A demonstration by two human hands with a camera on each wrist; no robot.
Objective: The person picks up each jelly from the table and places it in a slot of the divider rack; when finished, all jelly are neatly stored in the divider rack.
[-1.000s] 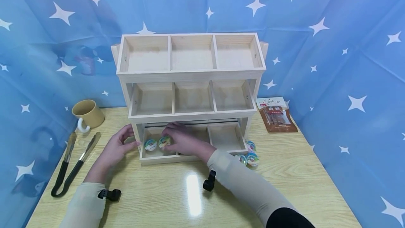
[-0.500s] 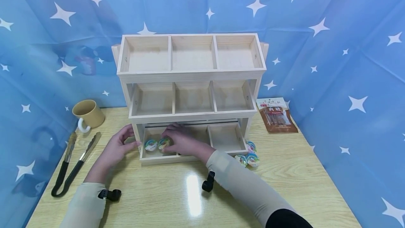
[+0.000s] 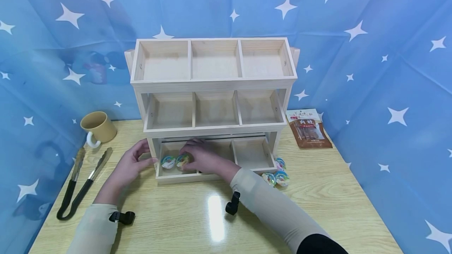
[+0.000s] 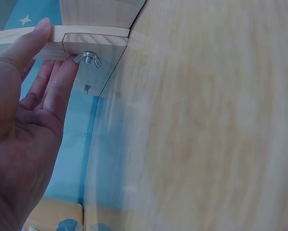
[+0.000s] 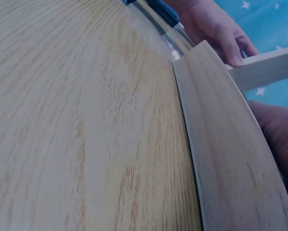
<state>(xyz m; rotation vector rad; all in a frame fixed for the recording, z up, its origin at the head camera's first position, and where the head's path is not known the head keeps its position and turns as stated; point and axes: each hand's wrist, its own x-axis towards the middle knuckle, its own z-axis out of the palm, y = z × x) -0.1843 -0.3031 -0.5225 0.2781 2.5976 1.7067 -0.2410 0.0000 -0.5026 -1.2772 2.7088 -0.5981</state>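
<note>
A pale wooden three-tier rack point(image 3: 214, 86) stands at the table's back, each tier split into three compartments. My left hand point(image 3: 130, 162) holds the rack's left upright low down; in the left wrist view, thumb and fingers lie on opposite sides of this wooden post point(image 4: 98, 32), near a wing nut point(image 4: 88, 58). Inside the bottom tier's left compartment, my right hand point(image 3: 206, 157) pinches a small jelly cup point(image 3: 182, 160) with a colourful printed lid. Another jelly cup point(image 3: 168, 162) sits just left of it. The right fingertips are partly hidden, and the rack's front board point(image 5: 230, 144) covers most of that hand in the right wrist view.
Several more jelly cups point(image 3: 281, 177) lie by the rack's lower right corner. Behind them is a brown snack packet point(image 3: 310, 130). On the left are a tan mug point(image 3: 99, 127) and black-handled tongs point(image 3: 83, 191). A blue star-patterned cloth point(image 3: 370, 62) hangs behind.
The jelly cup in my right hand has shifted very slightly left, and the right forearm with it. My left hand stays on the upright.
</note>
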